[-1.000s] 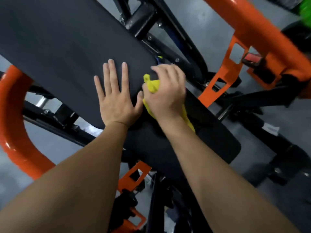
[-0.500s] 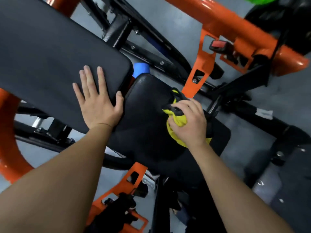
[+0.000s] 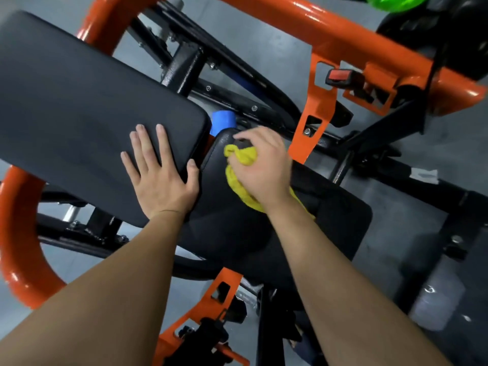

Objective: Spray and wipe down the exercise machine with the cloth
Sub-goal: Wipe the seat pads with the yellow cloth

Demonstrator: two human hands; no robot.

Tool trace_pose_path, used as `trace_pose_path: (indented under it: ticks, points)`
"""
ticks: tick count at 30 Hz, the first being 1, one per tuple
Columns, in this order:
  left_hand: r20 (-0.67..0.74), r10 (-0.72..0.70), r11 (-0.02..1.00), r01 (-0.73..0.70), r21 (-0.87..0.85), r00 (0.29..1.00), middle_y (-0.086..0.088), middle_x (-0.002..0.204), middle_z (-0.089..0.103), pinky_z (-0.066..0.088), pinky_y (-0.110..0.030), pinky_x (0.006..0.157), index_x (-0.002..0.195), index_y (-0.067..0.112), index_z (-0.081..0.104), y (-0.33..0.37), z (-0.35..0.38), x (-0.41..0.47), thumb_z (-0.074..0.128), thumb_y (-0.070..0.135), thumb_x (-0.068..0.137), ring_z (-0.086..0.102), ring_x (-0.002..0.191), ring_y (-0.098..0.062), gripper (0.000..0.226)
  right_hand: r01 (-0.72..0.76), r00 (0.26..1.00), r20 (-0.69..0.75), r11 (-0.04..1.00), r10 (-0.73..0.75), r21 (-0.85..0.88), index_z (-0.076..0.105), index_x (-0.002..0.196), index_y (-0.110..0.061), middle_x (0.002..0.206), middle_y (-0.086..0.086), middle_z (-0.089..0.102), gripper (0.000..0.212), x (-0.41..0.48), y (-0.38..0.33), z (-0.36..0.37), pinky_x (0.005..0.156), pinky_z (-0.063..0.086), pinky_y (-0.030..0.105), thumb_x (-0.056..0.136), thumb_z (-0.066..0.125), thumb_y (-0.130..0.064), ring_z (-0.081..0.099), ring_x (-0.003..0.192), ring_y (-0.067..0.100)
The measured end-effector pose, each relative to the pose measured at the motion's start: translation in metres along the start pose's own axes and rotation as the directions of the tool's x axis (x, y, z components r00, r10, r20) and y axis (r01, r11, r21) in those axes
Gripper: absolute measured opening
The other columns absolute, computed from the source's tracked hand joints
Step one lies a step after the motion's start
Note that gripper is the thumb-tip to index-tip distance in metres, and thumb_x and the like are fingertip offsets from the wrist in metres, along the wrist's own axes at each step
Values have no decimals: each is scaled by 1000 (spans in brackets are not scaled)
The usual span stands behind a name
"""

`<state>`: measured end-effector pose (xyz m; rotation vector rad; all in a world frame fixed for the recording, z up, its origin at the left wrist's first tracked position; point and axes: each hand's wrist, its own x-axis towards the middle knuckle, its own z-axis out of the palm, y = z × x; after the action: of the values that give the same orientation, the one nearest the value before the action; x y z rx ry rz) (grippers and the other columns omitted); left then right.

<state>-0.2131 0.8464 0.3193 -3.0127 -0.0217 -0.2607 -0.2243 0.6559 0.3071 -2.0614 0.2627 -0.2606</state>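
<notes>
The exercise machine has an orange frame and two black pads. My left hand lies flat, fingers straight, on the lower corner of the long back pad. My right hand grips a bunched yellow cloth and presses it on the upper end of the black seat pad, close to the gap between the pads. Part of the cloth trails out under my right wrist. No spray bottle is in view.
A blue cylinder sits in the gap between the two pads. Black steel bars and orange brackets cross behind the seat. A green object shows at the top right. Grey floor lies below the machine.
My right hand with the cloth swept down the seat pad towards the right, then came back up to its upper end near the blue cylinder. My left hand stayed flat on the back pad.
</notes>
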Motion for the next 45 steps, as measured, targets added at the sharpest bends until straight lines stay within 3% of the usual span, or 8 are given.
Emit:
trace_pose_path:
  ticks: [6,11,17,22,31,34,40,45]
  points:
    - [16,5,1000,-5,16,1000,-16,172,4,3,-55,127,165,17,8,1,-2,-1,38,53,98,2,159,-32,82,174,972,145,981,-185,83,73,104,-16,107,-3,67,32,3,17,-10,102,44,29,73,76,-22,58,114,20]
    - [38,-18,1000,17,23,999,-15,172,2,2,-55,127,165,19,5,4,-3,-1,39,55,97,0,159,-30,84,-13,1000,9,999,12,46,72,103,-17,109,-4,66,27,-41,75,-58,99,45,30,76,72,-22,59,109,19]
    - [32,-22,1000,21,16,999,-16,172,3,2,-55,127,165,19,7,2,-2,1,40,57,97,1,159,-32,85,-122,991,51,992,123,-26,73,104,-19,108,-7,64,26,-71,120,-99,97,49,39,79,72,-25,61,109,19]
    - [22,-23,1000,23,11,1000,-16,171,4,3,-56,127,165,17,9,1,-1,1,39,58,97,3,159,-32,85,-164,985,28,981,168,-107,74,101,-24,102,-11,63,28,-46,87,-81,91,48,33,76,67,-35,62,101,19]
    - [3,-1,1000,1,31,1000,-17,171,8,6,-55,127,165,16,13,0,0,0,37,59,98,6,159,-33,84,68,973,222,997,-59,-33,72,101,-28,104,-12,65,29,46,-17,4,84,40,25,75,74,-39,60,103,16]
    - [16,-3,1000,2,20,1000,-16,171,7,6,-55,127,165,16,12,0,-1,0,38,59,97,5,159,-32,84,22,990,137,995,-35,95,73,103,-25,107,-10,65,30,25,6,-15,90,51,37,76,70,-37,63,104,15]
    - [16,-8,1000,7,24,1000,-16,171,7,6,-55,127,165,17,12,1,-1,0,40,57,97,5,159,-31,84,-183,983,17,983,183,-20,73,106,-23,108,-9,64,26,-41,94,-86,95,45,22,80,74,-23,63,104,13]
    - [9,-8,1000,8,29,1000,-16,171,7,6,-55,127,165,16,12,1,-1,0,40,56,97,6,159,-32,83,-407,913,-62,911,403,-72,72,103,-30,107,-11,65,32,-75,132,-121,92,45,25,74,64,-42,63,104,13]
